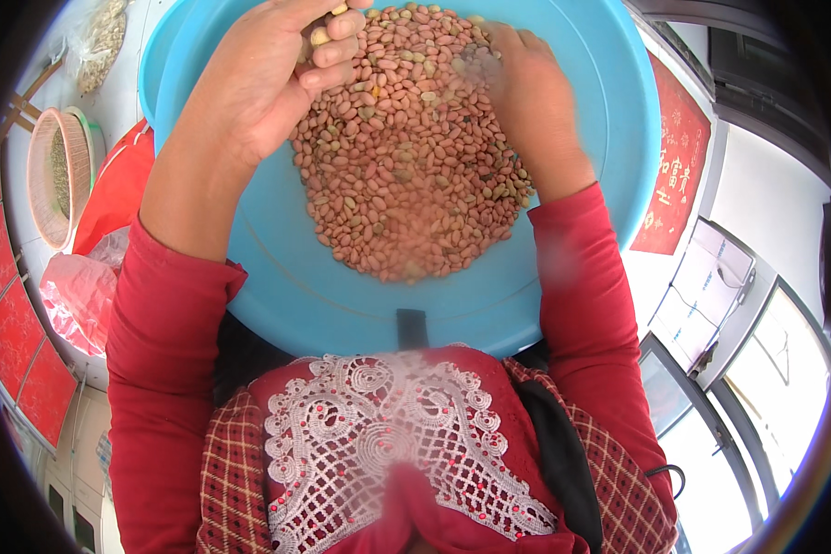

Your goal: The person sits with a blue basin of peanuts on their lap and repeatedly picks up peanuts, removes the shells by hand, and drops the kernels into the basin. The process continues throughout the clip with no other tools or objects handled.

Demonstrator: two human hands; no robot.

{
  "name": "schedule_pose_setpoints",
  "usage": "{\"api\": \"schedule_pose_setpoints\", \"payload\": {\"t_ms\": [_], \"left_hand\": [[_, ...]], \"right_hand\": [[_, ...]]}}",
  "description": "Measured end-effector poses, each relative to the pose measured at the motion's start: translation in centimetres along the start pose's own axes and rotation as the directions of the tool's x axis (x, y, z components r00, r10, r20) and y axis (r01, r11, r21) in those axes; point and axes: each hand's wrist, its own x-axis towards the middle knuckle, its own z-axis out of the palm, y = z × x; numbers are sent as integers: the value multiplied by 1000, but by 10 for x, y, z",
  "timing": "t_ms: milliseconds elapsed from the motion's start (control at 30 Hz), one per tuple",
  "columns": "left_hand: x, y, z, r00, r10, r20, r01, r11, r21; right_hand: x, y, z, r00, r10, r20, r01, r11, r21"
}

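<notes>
A broad blue plastic basin (pixel 599 131) in front of me holds a bed of shelled peanuts (pixel 388 208), mostly pink-skinned with some yellowish or greenish ones among them. Above its left side my left hand (pixel 277 76) is turned palm inward, the fingers curled around a few pale yellowish peanuts (pixel 320 37). On the right, my right hand (pixel 533 97) reaches down to the peanuts near the far right edge of the pile. Its fingertips are blurred and partly hidden, so whether it holds any is unclear.
To the left stand a pink mesh basket (pixel 41 173) with small greenish contents, a red bag (pixel 114 187) and a pinkish plastic bag (pixel 76 291). Farther back lies a clear bag of pale pieces (pixel 104 48). A red printed sheet (pixel 678 159) bears writing at the right.
</notes>
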Motion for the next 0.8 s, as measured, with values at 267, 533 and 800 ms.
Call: {"api": "schedule_pose_setpoints", "payload": {"t_ms": [267, 533, 800], "left_hand": [[1, -1, -1, 1000, -2, 19, 2, 1000, -19], [1, -1, 0, 1000, 1, 6, -1, 1000, 0], [0, -1, 2, 1000, 2, 0, -1, 1000, 4]], "right_hand": [[-8, -37, 32, 921, -385, -53, 389, 912, 131], [-4, -22, 26, 966, -213, 148, 179, 961, 210], [0, -22, 18, 990, -135, 33, 105, 881, 462]]}}
